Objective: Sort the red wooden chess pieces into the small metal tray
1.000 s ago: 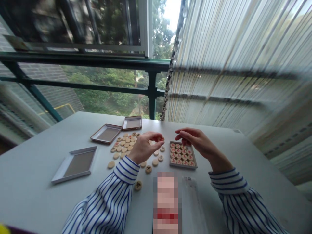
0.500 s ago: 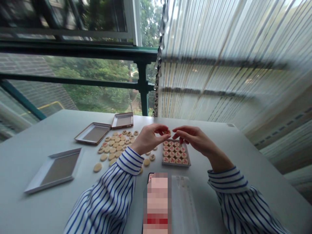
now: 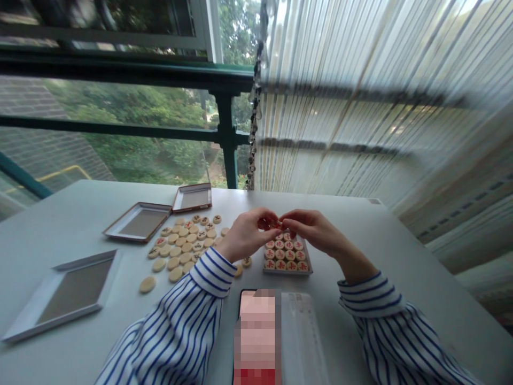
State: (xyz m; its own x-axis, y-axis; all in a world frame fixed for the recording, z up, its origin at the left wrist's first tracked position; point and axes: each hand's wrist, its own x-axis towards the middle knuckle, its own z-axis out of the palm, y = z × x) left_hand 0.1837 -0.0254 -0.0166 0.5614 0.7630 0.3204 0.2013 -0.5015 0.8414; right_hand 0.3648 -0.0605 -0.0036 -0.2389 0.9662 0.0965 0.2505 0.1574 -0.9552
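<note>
My left hand (image 3: 249, 233) is closed, pinching a round Chinese chess piece (image 3: 278, 225) with red marking between thumb and fingers. The fingertips of my right hand (image 3: 316, 226) are pressed together and meet the same piece from the right; its face is mostly covered. Just below the fingers stands a shallow box (image 3: 287, 272), holding rows of wooden pieces with red characters. My hands hide its far row in part. Left of my left hand, many loose chess pieces (image 3: 186, 247) lie spread out, some blank side up, others showing black or red characters.
Two brown-edged trays (image 3: 140, 238) (image 3: 192, 208) sit at the back left of the white table (image 3: 100, 342). A larger white lid (image 3: 52, 326) lies at the left. Near me are a phone (image 3: 257, 331) and a clear plastic sleeve (image 3: 304, 337). A string curtain (image 3: 340, 107) hangs at the right.
My right hand has moved left and its fingertips now reach the piece in my left hand. The view has shifted slightly, so the trays and loose pieces appear further left.
</note>
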